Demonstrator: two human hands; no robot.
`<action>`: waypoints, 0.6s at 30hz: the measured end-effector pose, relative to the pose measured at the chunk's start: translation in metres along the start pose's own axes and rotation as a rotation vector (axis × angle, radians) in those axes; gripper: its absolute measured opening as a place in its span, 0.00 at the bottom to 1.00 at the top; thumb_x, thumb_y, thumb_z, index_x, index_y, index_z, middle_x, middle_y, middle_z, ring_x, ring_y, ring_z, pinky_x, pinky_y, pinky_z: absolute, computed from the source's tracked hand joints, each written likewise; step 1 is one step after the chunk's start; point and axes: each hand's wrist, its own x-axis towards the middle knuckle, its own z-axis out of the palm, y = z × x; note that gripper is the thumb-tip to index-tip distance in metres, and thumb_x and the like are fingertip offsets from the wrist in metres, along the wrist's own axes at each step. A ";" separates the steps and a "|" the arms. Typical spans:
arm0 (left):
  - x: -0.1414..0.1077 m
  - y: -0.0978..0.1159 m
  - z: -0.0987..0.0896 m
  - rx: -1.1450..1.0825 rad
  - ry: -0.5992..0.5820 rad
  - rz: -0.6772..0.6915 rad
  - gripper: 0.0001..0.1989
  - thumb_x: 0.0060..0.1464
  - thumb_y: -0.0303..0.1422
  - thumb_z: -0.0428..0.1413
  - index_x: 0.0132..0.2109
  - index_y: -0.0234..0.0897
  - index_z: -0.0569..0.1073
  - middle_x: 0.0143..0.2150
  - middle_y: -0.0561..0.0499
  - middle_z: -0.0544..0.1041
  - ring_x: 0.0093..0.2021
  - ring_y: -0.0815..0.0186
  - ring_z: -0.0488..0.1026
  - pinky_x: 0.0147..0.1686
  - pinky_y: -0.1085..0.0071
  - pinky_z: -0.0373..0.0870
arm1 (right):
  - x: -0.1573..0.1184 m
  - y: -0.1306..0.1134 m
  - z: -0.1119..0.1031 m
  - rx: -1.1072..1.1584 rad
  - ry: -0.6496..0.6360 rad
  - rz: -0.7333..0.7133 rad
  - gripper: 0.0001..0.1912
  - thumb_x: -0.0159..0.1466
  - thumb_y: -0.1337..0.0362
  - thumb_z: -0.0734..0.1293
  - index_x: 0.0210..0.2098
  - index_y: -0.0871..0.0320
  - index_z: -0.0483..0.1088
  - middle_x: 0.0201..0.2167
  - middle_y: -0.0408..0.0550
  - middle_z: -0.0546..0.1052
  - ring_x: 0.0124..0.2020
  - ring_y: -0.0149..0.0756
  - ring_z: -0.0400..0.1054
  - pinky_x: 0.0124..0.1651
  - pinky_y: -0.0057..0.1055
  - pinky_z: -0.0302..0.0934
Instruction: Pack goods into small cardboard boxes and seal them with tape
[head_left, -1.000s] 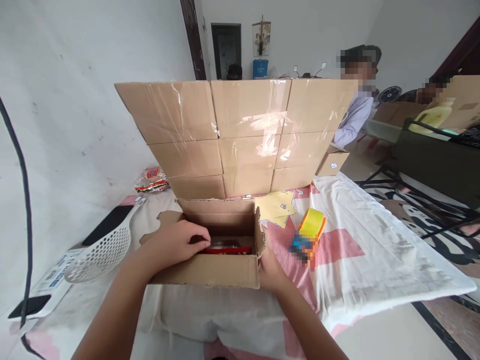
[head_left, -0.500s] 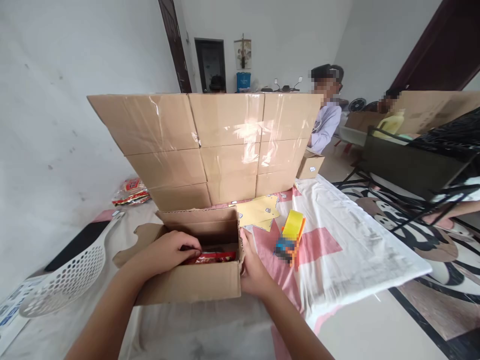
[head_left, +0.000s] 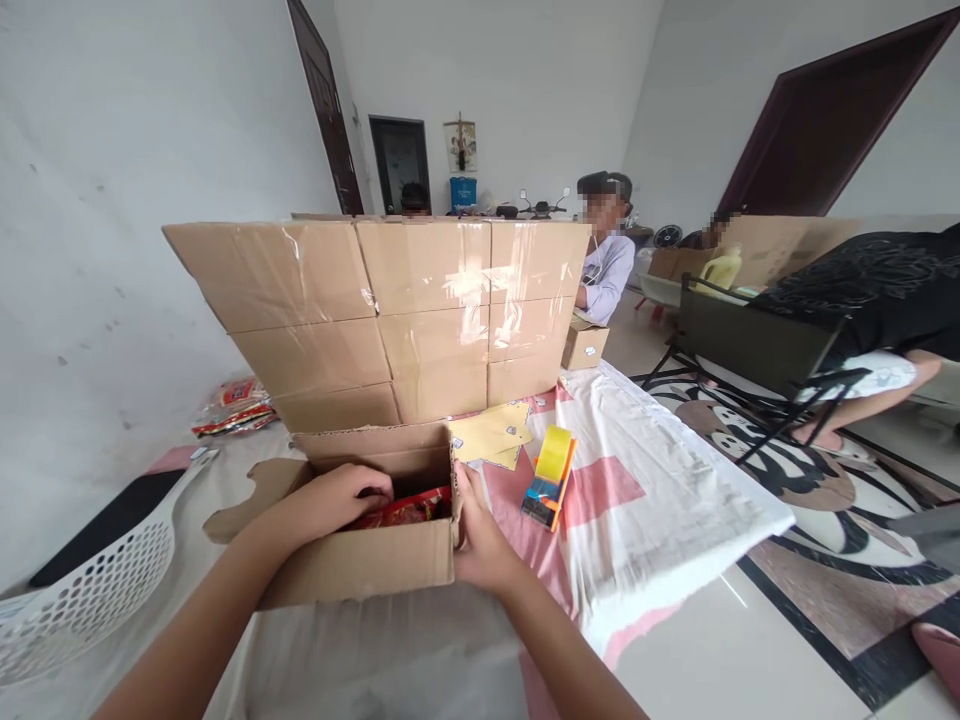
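Note:
An open cardboard box [head_left: 360, 572] sits on the cloth in front of me, its left flap sticking out. My left hand [head_left: 341, 500] reaches in over the near wall. Its fingers are curled at a shiny red packet [head_left: 412, 508] inside, with the fingertips partly hidden. My right hand [head_left: 480, 540] grips the box's right end, thumb along the rim and fingers around the outside. To the right of it lies a tape dispenser [head_left: 550, 480] with a yellow roll and an orange frame.
Behind the box stands a tall taped cardboard panel [head_left: 427, 310]. A white perforated basket [head_left: 112, 580] and several red packets [head_left: 234, 405] are on the left. Yellow paper [head_left: 495, 432] lies behind the dispenser. Beyond the table are a small carton [head_left: 585, 343], a seated person [head_left: 609, 265] and a chair [head_left: 757, 340].
The view has turned a little right and up, so everything appears further left. The red packet's near part has shifted inside the box under my left fingers. My right hand keeps its hold.

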 end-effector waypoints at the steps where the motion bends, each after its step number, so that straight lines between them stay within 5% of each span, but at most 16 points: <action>1: 0.002 -0.004 0.002 -0.004 0.008 0.004 0.14 0.59 0.37 0.50 0.35 0.40 0.79 0.37 0.50 0.82 0.38 0.60 0.77 0.41 0.68 0.69 | 0.000 0.001 0.000 0.002 0.001 0.002 0.68 0.51 0.59 0.79 0.75 0.47 0.31 0.71 0.57 0.46 0.74 0.51 0.44 0.73 0.46 0.47; 8: -0.004 -0.005 0.003 0.042 0.066 0.017 0.15 0.61 0.39 0.49 0.36 0.41 0.79 0.38 0.49 0.82 0.39 0.60 0.77 0.42 0.68 0.69 | -0.001 0.005 0.001 -0.045 0.012 -0.017 0.67 0.50 0.68 0.78 0.75 0.48 0.32 0.71 0.58 0.47 0.75 0.49 0.43 0.73 0.46 0.46; 18: -0.022 0.026 -0.003 0.209 0.306 0.004 0.20 0.67 0.39 0.41 0.35 0.42 0.74 0.35 0.51 0.79 0.35 0.62 0.73 0.36 0.69 0.64 | 0.001 0.002 0.000 -0.026 -0.002 0.012 0.67 0.52 0.62 0.78 0.75 0.46 0.31 0.71 0.57 0.47 0.74 0.53 0.43 0.72 0.47 0.49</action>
